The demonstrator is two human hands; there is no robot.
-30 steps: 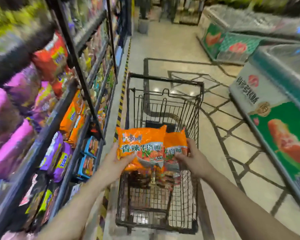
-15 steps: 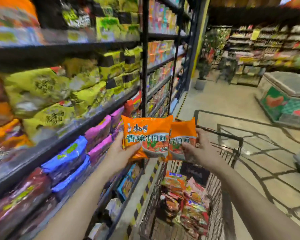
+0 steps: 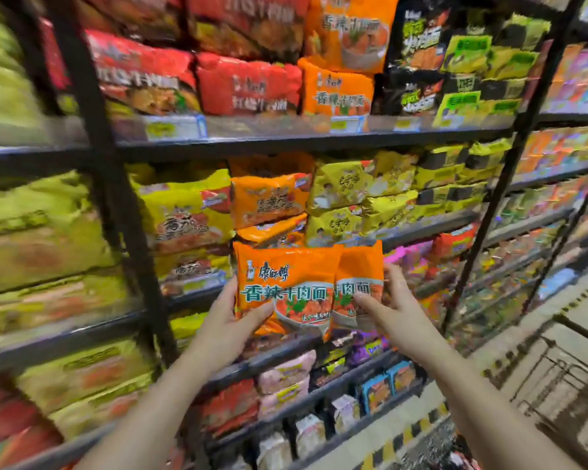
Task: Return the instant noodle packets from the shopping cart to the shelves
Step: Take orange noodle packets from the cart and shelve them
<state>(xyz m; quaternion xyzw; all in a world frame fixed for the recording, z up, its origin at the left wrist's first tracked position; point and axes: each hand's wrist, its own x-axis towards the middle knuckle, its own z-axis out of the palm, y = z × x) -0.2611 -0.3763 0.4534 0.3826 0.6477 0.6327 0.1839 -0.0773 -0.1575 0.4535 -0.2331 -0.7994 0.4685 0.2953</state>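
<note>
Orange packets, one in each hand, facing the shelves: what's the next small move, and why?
Probably lift both up and forward toward the matching orange stack on the upper shelf. The left hand grips the front orange packet, the right hand the second packet behind it. The shelved stack seems to carry the same green lettering, though blurred. The nearer orange packs look like a different print.
</note>
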